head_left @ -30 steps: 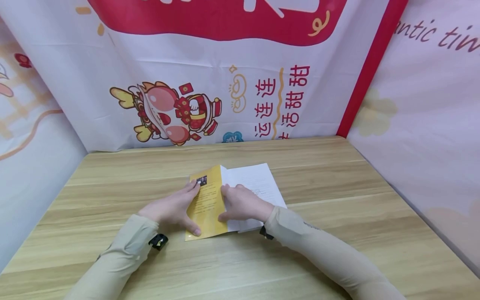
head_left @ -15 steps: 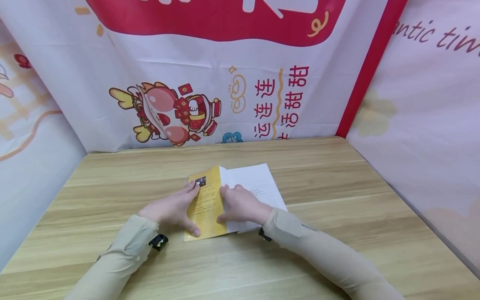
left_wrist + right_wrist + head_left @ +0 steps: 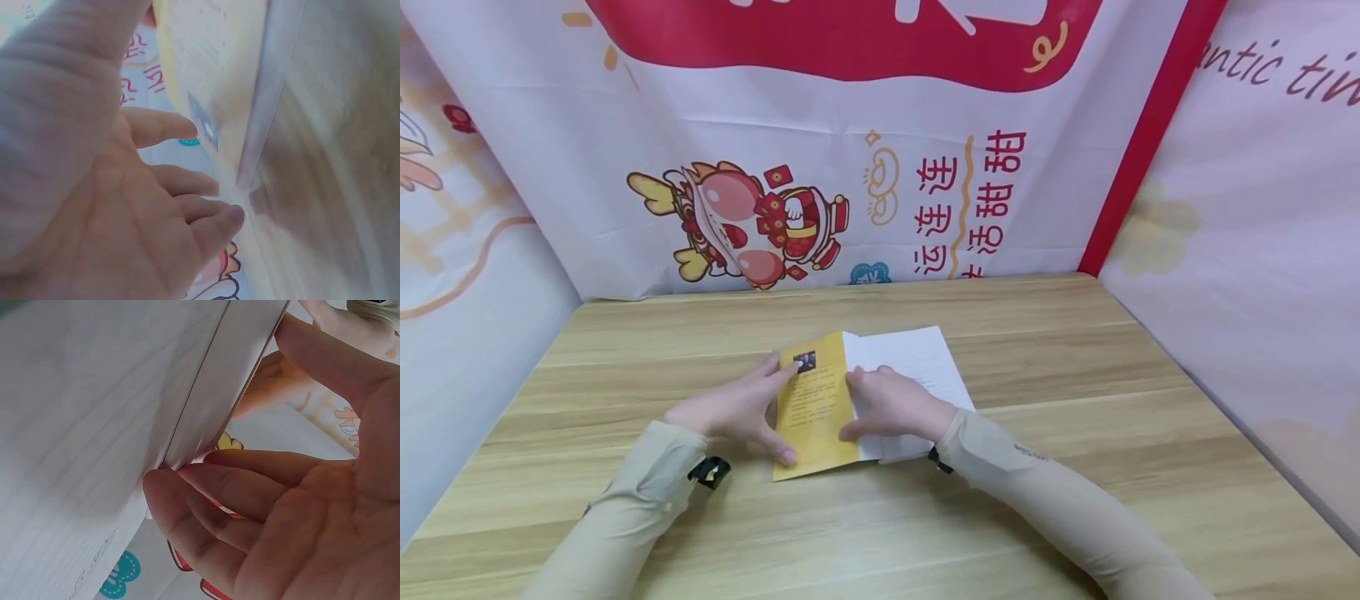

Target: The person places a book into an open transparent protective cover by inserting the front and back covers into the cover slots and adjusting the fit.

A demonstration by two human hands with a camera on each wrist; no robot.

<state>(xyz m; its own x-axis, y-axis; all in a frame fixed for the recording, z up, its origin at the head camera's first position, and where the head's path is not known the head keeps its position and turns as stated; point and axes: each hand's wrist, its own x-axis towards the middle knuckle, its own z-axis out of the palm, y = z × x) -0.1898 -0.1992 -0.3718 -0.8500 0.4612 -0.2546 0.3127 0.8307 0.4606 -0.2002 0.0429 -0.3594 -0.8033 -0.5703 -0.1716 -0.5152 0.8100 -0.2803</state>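
Note:
An opened book or booklet lies mid-table in the head view, with a yellow flap at its left and a white printed page at its right. The flap carries lines of text and a small dark photo. My left hand spreads its fingers and thumb at the flap's left edge. My right hand reaches over the white page, thumb and fingertips along the fold between yellow and white. From the right wrist, the fingertips touch the white paper beside the fold.
The book rests on a wood-grain table. Behind it hangs a printed cloth backdrop, with more cloth at both sides. Each wrist wears a black device, such as the left one.
My left hand has eased slightly left, its thumb now nearer the flap's edge. My right hand stays at the fold. The head view has shifted slightly.

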